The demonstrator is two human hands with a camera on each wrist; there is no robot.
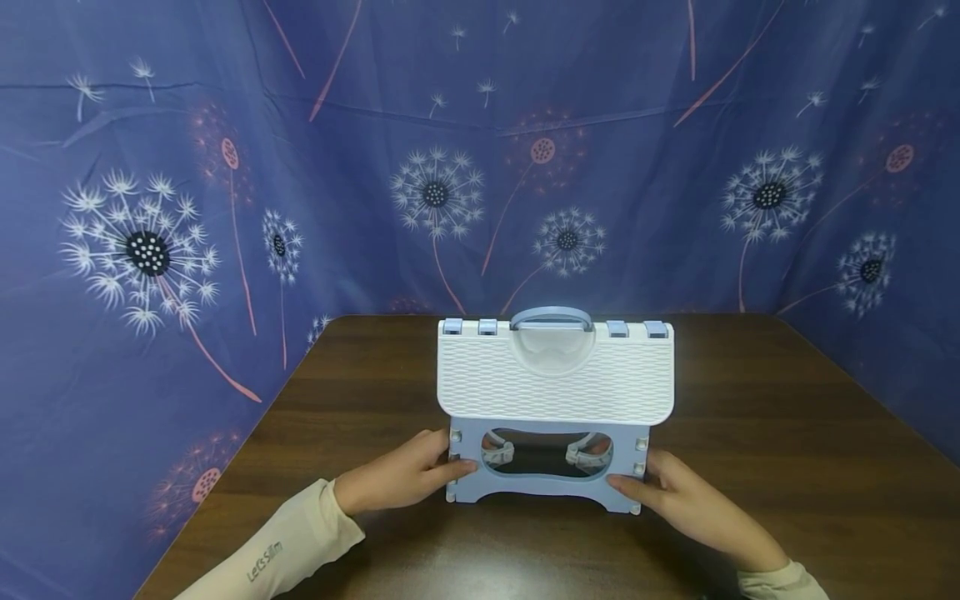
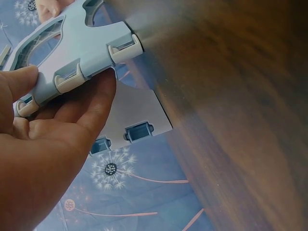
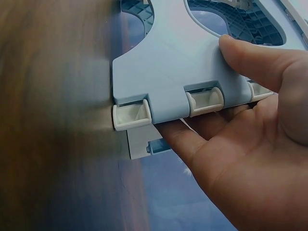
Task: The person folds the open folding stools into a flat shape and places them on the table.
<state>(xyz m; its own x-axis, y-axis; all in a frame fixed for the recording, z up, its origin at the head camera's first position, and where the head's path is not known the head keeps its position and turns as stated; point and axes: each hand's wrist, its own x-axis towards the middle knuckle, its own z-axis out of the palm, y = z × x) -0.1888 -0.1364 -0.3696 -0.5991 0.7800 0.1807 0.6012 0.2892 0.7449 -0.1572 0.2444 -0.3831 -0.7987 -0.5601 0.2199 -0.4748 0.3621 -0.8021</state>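
Note:
A folding step stool (image 1: 555,396) with a white textured top and a light blue carry handle (image 1: 551,315) is at the middle of the table. Its blue front leg panel (image 1: 546,487) has an oval opening and faces me. My left hand (image 1: 401,475) grips the panel's left edge, thumb on the front face and fingers behind. On the opposite edge my right hand (image 1: 693,504) holds it the same way. White hinge pieces (image 3: 206,102) line that edge in the right wrist view. Behind the blue panel, a white panel (image 2: 137,113) with blue hinges shows in the left wrist view.
The brown wooden table (image 1: 360,383) extends around the stool on all sides. A blue cloth with dandelion prints (image 1: 480,108) hangs behind the table and along its left and right sides.

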